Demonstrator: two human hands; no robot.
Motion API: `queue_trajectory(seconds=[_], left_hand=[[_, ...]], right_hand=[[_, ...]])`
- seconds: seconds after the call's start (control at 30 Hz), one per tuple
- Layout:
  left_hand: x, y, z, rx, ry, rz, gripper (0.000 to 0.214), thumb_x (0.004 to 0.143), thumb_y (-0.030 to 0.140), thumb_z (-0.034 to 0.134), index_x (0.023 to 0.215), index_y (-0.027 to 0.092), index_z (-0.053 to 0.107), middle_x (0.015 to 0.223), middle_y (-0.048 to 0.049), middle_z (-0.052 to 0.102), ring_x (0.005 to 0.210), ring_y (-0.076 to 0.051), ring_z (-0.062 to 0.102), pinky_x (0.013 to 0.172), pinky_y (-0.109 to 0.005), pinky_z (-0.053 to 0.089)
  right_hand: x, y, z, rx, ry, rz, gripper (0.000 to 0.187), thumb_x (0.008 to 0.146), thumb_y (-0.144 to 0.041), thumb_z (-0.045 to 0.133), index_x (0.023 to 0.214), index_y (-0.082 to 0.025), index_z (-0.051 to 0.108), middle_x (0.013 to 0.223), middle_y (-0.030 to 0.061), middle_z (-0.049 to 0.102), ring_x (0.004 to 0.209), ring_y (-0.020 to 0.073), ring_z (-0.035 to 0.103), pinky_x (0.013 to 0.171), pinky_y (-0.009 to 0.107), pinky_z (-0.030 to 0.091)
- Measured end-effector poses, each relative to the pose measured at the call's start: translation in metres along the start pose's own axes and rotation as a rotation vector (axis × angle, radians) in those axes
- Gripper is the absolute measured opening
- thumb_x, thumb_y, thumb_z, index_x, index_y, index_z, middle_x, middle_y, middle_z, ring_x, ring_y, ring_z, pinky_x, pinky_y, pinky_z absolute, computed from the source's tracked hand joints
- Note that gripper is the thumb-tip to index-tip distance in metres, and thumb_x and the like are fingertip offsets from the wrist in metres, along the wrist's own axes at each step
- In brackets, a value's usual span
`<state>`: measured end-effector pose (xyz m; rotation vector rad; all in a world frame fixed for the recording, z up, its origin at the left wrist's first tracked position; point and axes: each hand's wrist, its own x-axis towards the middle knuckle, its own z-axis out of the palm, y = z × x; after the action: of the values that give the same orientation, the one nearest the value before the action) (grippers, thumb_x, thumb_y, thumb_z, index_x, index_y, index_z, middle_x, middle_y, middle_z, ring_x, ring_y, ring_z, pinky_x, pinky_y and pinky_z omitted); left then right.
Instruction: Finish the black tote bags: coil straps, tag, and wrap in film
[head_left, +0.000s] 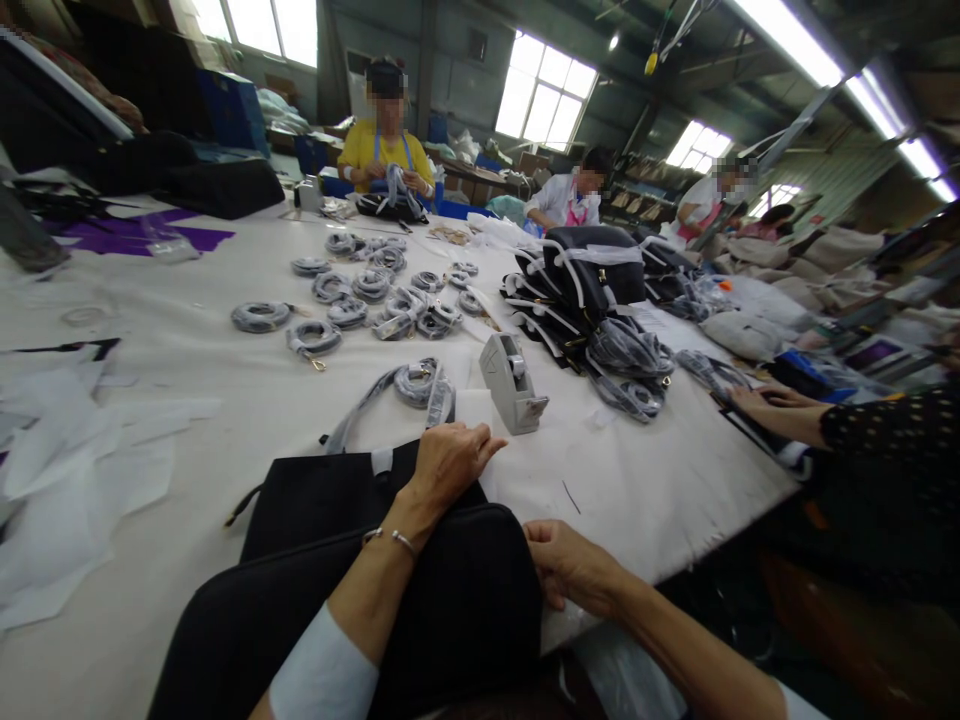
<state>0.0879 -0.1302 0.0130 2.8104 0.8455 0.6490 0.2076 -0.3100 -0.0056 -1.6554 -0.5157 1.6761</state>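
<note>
A black bag point(465, 590) lies at the table's near edge, directly in front of me. My right hand point(574, 565) is closed in a pinch at its right edge. Across the top of the bag reaches my left hand point(450, 462), its fingers curled together; whatever they hold, if anything, is hidden. Just beyond those fingers is a piece of white paper point(474, 406). Another black bag point(307, 505) with a white strip on it lies behind the first. A grey tape dispenser point(504, 385) stands past my left hand, beside a plastic-wrapped coiled strap point(420, 383).
Several wrapped coiled straps point(373, 285) spread over the white table point(225, 400). Stacked black bags point(592, 275) stand at centre right. White sheets point(82, 470) lie at left. A co-worker's hands point(780, 405) work at the right edge; other people sit farther back.
</note>
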Motion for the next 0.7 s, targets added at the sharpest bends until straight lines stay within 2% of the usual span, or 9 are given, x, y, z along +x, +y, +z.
queue_trajectory(seconds=[0.13, 0.2, 0.3, 0.4, 0.47, 0.57, 0.7], left_hand=[[-0.003, 0.0, 0.0, -0.015, 0.101, 0.03, 0.046, 0.095, 0.051, 0.042, 0.071, 0.02, 0.065, 0.06, -0.0049, 0.062, 0.06, -0.018, 0.058, 0.054, -0.029, 0.028], [-0.004, -0.001, 0.0, -0.026, 0.167, 0.061, 0.046, 0.095, 0.05, 0.044, 0.066, 0.02, 0.063, 0.057, -0.0035, 0.059, 0.057, -0.016, 0.056, 0.054, -0.029, 0.028], [-0.007, -0.001, -0.003, -0.046, 0.299, 0.108, 0.047, 0.096, 0.046, 0.046, 0.059, 0.019, 0.057, 0.052, -0.0015, 0.055, 0.053, -0.014, 0.051, 0.055, -0.029, 0.029], [-0.01, -0.003, -0.009, -0.085, 0.456, 0.142, 0.047, 0.095, 0.04, 0.05, 0.053, 0.019, 0.05, 0.048, 0.001, 0.049, 0.05, -0.013, 0.045, 0.054, -0.029, 0.03], [-0.012, -0.004, -0.014, -0.131, 0.533, 0.156, 0.047, 0.094, 0.035, 0.054, 0.05, 0.019, 0.046, 0.046, 0.0024, 0.044, 0.048, -0.012, 0.041, 0.054, -0.029, 0.031], [-0.015, -0.008, -0.023, -0.237, 0.594, 0.138, 0.043, 0.092, 0.029, 0.057, 0.051, 0.019, 0.046, 0.046, 0.0034, 0.042, 0.048, -0.012, 0.039, 0.053, -0.027, 0.033], [-0.018, -0.017, -0.03, -0.338, 0.652, 0.081, 0.038, 0.091, 0.026, 0.058, 0.055, 0.019, 0.049, 0.047, 0.0045, 0.042, 0.047, -0.01, 0.04, 0.051, -0.025, 0.034]], right_hand=[[-0.003, -0.005, 0.0, -0.048, -0.027, 0.042, 0.035, 0.067, -0.043, 0.074, 0.064, -0.016, 0.052, 0.049, -0.004, 0.053, 0.036, 0.0049, 0.04, 0.032, 0.016, 0.027], [-0.004, -0.006, 0.0, -0.026, -0.038, 0.053, 0.033, 0.067, -0.042, 0.075, 0.072, -0.016, 0.055, 0.051, -0.0049, 0.054, 0.038, 0.0053, 0.042, 0.033, 0.016, 0.027], [-0.005, -0.005, 0.002, 0.036, -0.047, 0.047, 0.036, 0.067, -0.041, 0.077, 0.087, -0.017, 0.057, 0.053, -0.0084, 0.051, 0.038, 0.0049, 0.041, 0.036, 0.016, 0.025], [-0.006, 0.0, 0.006, 0.116, -0.065, 0.014, 0.036, 0.068, -0.041, 0.077, 0.086, -0.017, 0.057, 0.052, -0.0096, 0.047, 0.038, 0.0039, 0.037, 0.037, 0.017, 0.022], [-0.008, 0.004, 0.01, 0.247, -0.068, -0.041, 0.036, 0.066, -0.037, 0.08, 0.085, -0.017, 0.057, 0.057, -0.0085, 0.051, 0.044, 0.0042, 0.042, 0.043, 0.017, 0.028], [-0.014, 0.007, 0.019, 0.414, -0.096, -0.116, 0.037, 0.06, -0.028, 0.085, 0.083, -0.017, 0.058, 0.072, -0.0044, 0.059, 0.059, 0.0059, 0.05, 0.058, 0.018, 0.036], [-0.013, 0.005, 0.031, 0.448, -0.059, -0.101, 0.036, 0.058, -0.026, 0.084, 0.08, -0.016, 0.057, 0.071, -0.0044, 0.057, 0.058, 0.0061, 0.045, 0.055, 0.018, 0.031]])
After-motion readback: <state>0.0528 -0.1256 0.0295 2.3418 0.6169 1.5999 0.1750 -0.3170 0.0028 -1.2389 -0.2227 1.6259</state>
